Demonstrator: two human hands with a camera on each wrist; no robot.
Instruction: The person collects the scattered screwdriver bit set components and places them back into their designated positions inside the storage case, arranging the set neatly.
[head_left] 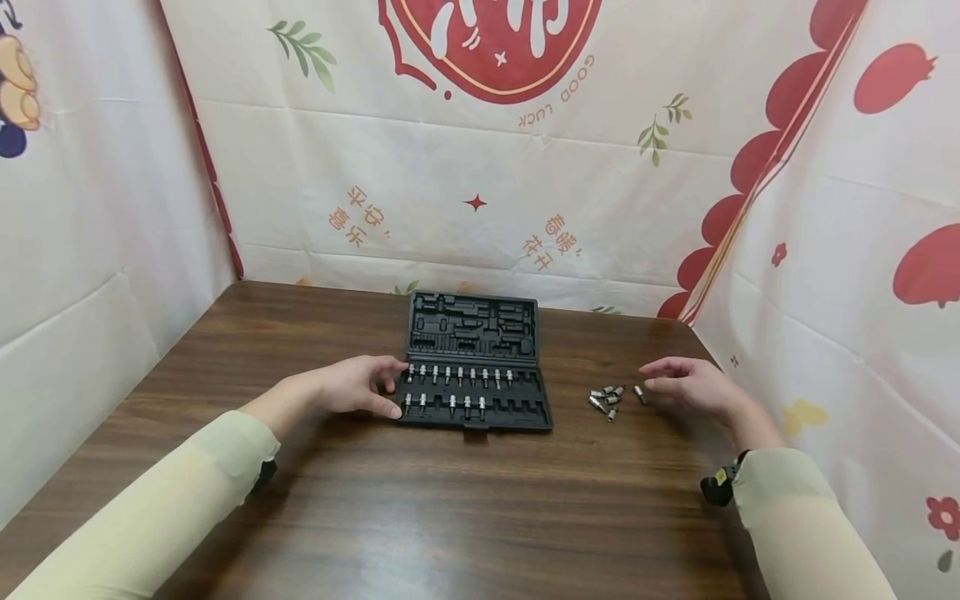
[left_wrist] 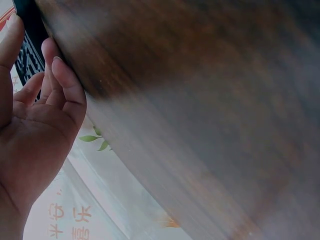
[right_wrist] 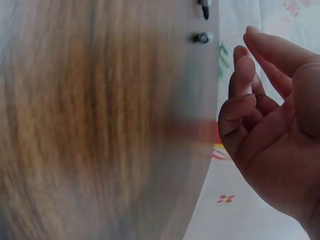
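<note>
A black plastic socket bit case (head_left: 472,412) lies opened on the table, its lid tilted back. Silver bit sockets (head_left: 460,377) fill most of its rear row, and several more stand in the front row. My left hand (head_left: 352,385) touches the case's left edge, thumb and forefinger spread along it. My right hand (head_left: 693,387) hovers just right of a loose bit socket (head_left: 639,394), its fingertips apart from it and holding nothing. Left of that piece lies a small pile of loose bit sockets (head_left: 607,397). The right wrist view shows two pieces, blurred, beyond the fingertips.
The brown wooden table (head_left: 450,517) carries the case and the loose pieces. Printed white cloth (head_left: 465,167) hangs behind it and on both sides. The right-hand cloth (head_left: 840,350) comes close to my right forearm.
</note>
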